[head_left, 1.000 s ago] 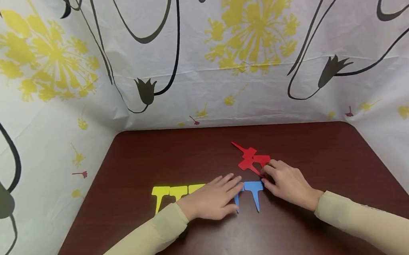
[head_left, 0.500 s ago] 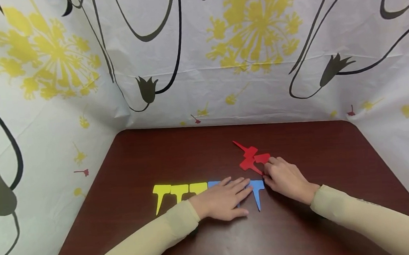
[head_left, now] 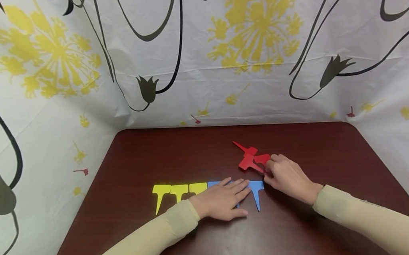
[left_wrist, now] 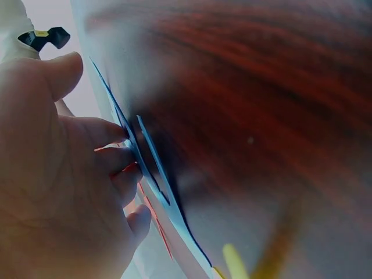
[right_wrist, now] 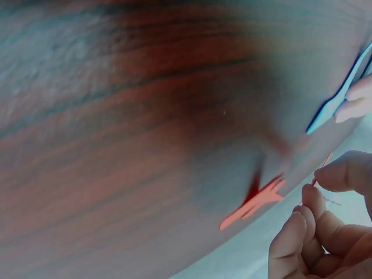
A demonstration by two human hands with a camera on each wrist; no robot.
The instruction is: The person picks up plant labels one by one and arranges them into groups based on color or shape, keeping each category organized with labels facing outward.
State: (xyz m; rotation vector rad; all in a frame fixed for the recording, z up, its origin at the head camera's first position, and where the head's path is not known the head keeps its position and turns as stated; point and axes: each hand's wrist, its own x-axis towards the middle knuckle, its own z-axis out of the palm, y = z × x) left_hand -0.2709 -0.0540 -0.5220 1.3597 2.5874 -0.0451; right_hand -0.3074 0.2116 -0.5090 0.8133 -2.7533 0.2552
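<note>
Several T-shaped plant labels lie on the dark wooden table. Flat with fingers spread, my left hand (head_left: 219, 202) rests over the blue labels, covering part of them. One blue label (head_left: 256, 186) shows whole beyond its fingertips, stem toward me. The yellow labels (head_left: 161, 189) continue the row to the left, partly behind my forearm. My right hand (head_left: 290, 176) is at the right side of the red labels (head_left: 247, 161), which overlap in a loose cluster. Its thumb and forefinger pinch a red label (right_wrist: 314, 182), mostly hidden by the fingers in the right wrist view.
The table (head_left: 177, 149) has its back edge against a white cloth (head_left: 191, 56) printed with yellow and grey flowers. More of this cloth hangs at both sides.
My left hand has slid right over the blue labels, uncovering the leftmost blue head and the third yellow one. My right hand has shifted slightly away from me at the red cluster.
</note>
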